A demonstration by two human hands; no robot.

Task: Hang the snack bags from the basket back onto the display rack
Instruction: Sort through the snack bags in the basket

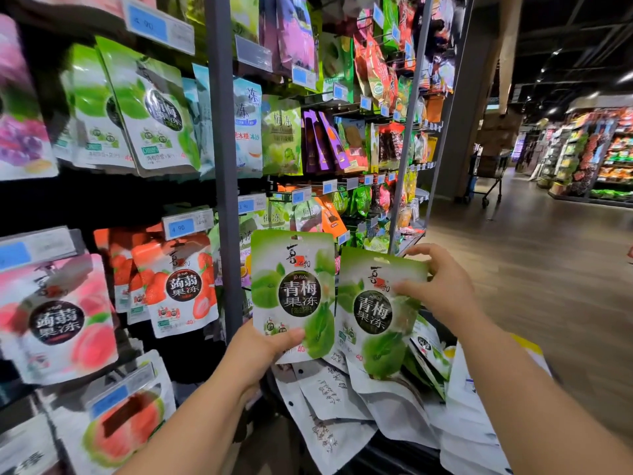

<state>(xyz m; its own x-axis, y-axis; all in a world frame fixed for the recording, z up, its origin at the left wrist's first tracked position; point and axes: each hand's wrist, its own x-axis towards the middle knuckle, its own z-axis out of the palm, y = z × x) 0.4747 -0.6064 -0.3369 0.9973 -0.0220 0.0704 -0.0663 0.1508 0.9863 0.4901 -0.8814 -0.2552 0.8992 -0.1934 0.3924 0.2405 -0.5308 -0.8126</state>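
Note:
My left hand [263, 347] grips the bottom edge of a green plum jelly bag [293, 289] and holds it upright in front of the rack. Beside it, my right hand [435, 289] pinches the upper right part of a second green plum jelly bag [375, 310], slightly tilted. Below both hands lies the basket [394, 454], heaped with several more bags [342, 399], most showing their white backs. Matching green plum bags [154, 111] hang on the display rack at the upper left.
A grey rack upright [226, 186] stands between the rack sections. Strawberry bags [178, 282], peach bags [58, 317] and watermelon bags [126, 426] hang at lower left. Price tags [186, 224] jut from the hooks. The wooden aisle floor [548, 269] runs to the right, with a trolley [486, 180] far off.

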